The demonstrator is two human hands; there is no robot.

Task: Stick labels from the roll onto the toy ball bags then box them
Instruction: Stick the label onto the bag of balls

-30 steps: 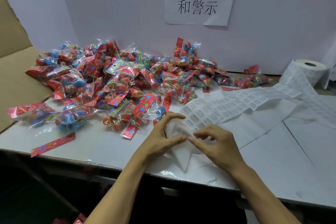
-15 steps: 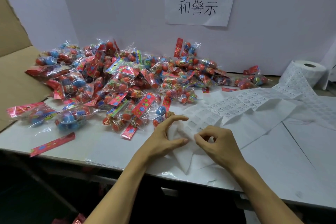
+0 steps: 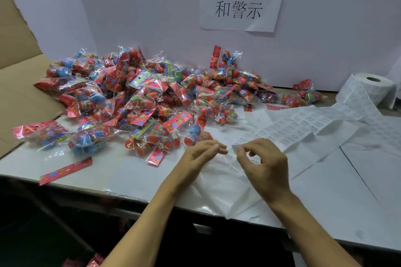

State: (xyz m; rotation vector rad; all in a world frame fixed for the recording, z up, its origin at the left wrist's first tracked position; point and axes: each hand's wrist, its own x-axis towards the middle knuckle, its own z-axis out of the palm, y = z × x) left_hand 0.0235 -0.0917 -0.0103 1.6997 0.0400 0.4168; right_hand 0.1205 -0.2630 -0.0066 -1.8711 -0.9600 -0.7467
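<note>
Nearest, two bare forearms reaching up from the lower edge over the white surface. Left hand lying low on the backing paper, fingers extended and close together, tips pointing right toward the other hand, holding nothing that can be made out. Right hand raised just above the sheet, thumb and forefinger pinching the near end of the label strip at its lifted corner, remaining fingers curled loosely behind. Small printed labels in rows along that strip, print too fine to read. Crumpled white backing paper spread under both hands and hanging past the front edge. Left of the hands, a loose red card header lying alone near the edge. Farther back, the heap of toy ball bags, clear bags of red and blue balls with red patterned headers, filling the left and middle of the surface; printing on the headers not legible. At far right, the label roll lying by the wall, its strip trailing down to the hands. At far left, a brown cardboard box flap. On the white wall behind, a paper sign reading "外观检查" above "和警示".
</note>
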